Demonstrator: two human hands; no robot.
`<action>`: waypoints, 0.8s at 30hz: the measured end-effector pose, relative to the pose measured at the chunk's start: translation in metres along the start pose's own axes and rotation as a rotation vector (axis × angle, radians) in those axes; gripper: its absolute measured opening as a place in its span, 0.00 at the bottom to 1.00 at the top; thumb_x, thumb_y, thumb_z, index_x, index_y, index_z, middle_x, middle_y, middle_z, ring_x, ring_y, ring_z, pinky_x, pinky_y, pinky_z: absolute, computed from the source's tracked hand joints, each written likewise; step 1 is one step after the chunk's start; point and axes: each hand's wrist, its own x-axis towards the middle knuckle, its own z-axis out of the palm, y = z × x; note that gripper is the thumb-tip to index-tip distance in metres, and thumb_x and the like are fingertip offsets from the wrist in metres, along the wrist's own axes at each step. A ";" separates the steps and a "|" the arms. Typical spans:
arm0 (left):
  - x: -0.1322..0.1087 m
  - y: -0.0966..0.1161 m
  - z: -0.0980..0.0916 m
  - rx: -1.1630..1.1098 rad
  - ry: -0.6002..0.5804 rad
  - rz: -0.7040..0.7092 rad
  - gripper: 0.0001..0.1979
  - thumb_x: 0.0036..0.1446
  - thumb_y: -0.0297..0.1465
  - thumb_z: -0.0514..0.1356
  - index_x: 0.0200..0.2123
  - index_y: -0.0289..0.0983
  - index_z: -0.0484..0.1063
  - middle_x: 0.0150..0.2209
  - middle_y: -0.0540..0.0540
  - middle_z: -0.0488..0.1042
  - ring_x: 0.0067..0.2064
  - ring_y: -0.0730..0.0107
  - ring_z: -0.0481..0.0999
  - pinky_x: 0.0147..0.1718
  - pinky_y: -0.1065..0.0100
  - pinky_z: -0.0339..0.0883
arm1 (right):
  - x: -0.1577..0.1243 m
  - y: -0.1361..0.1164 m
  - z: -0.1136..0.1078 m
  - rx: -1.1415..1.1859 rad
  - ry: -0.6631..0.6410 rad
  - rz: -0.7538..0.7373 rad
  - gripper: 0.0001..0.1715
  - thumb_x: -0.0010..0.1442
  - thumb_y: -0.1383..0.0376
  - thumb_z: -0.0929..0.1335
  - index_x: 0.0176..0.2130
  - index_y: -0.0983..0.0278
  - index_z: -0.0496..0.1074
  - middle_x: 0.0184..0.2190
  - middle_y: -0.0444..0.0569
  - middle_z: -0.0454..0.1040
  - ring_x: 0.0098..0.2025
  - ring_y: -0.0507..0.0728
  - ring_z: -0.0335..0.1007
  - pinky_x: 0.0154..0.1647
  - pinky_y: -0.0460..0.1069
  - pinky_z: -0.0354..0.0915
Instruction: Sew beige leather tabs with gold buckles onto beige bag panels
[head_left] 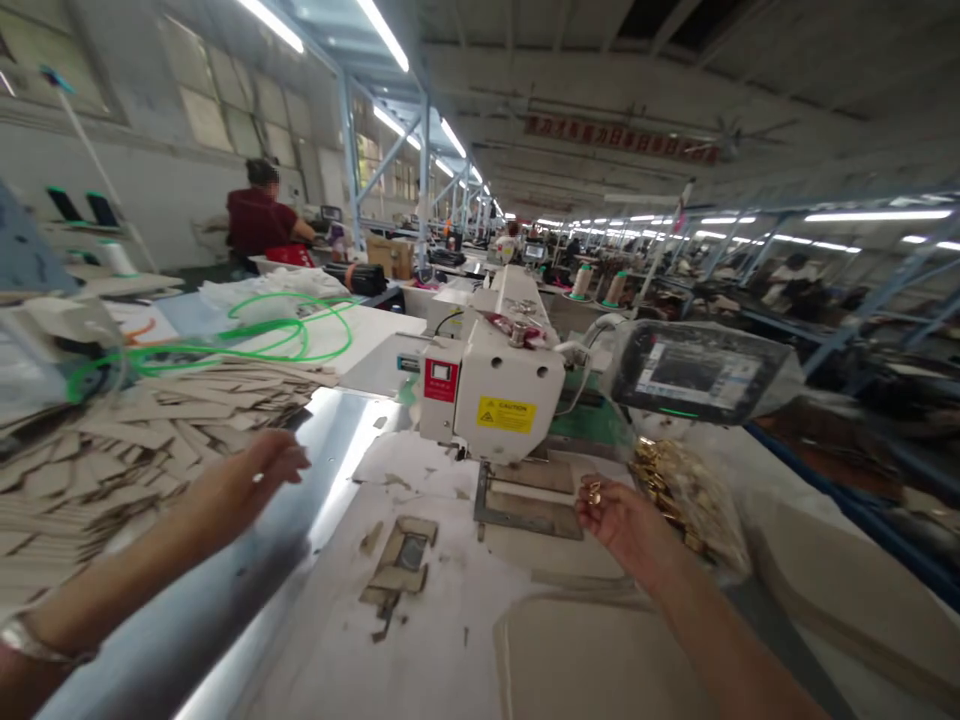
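Observation:
My right hand (pixel 616 525) pinches a small gold-coloured metal buckle (pixel 595 492) between its fingertips, just right of the sewing machine's metal clamp frame (pixel 525 512). Beside that hand lies a clear plastic bag of gold metal pieces (pixel 694 490). My left hand (pixel 259 475) hovers, slightly blurred, with loosely bent fingers and nothing visible in it. It is nearest to a spread heap of beige strips (pixel 150 450). Between the hands stands the white sewing machine head (pixel 499 395) with a yellow caution label. A small metal-and-card template piece (pixel 405 552) rests on the white work surface in front.
Flat beige panels (pixel 600 660) are stacked at the front, with more panels (pixel 847 570) at the right. A control screen (pixel 697 370) stands right of the machine. Green tubing (pixel 300 330) loops behind the strips. A person in dark red (pixel 262 220) sits at the back left.

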 end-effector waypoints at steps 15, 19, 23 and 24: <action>-0.028 0.276 0.138 -0.011 -0.508 0.569 0.15 0.66 0.25 0.47 0.54 0.39 0.63 0.42 0.43 0.76 0.43 0.60 0.79 0.42 0.62 0.72 | -0.002 0.019 -0.005 -0.098 0.009 -0.081 0.13 0.41 0.66 0.72 0.32 0.66 0.77 0.26 0.47 0.74 0.24 0.50 0.63 0.20 0.43 0.54; -0.028 0.300 0.152 0.162 -0.537 0.533 0.16 0.64 0.22 0.49 0.54 0.35 0.62 0.41 0.39 0.77 0.41 0.57 0.80 0.39 0.60 0.74 | -0.001 0.023 -0.006 -0.230 0.027 -0.063 0.18 0.45 0.60 0.69 0.37 0.64 0.75 0.20 0.41 0.65 0.19 0.47 0.54 0.17 0.41 0.39; -0.026 0.310 0.159 0.215 -0.577 0.463 0.15 0.63 0.19 0.46 0.50 0.31 0.64 0.40 0.36 0.77 0.42 0.56 0.81 0.38 0.61 0.75 | 0.003 0.028 -0.010 -0.293 -0.033 -0.047 0.21 0.47 0.59 0.65 0.41 0.63 0.71 0.19 0.40 0.64 0.19 0.48 0.52 0.17 0.42 0.40; -0.026 0.311 0.159 0.216 -0.581 0.461 0.14 0.63 0.19 0.46 0.49 0.31 0.65 0.39 0.36 0.77 0.42 0.56 0.81 0.37 0.61 0.75 | 0.004 0.029 -0.011 -0.348 -0.047 -0.073 0.21 0.47 0.59 0.65 0.42 0.63 0.71 0.18 0.39 0.63 0.18 0.49 0.52 0.17 0.43 0.42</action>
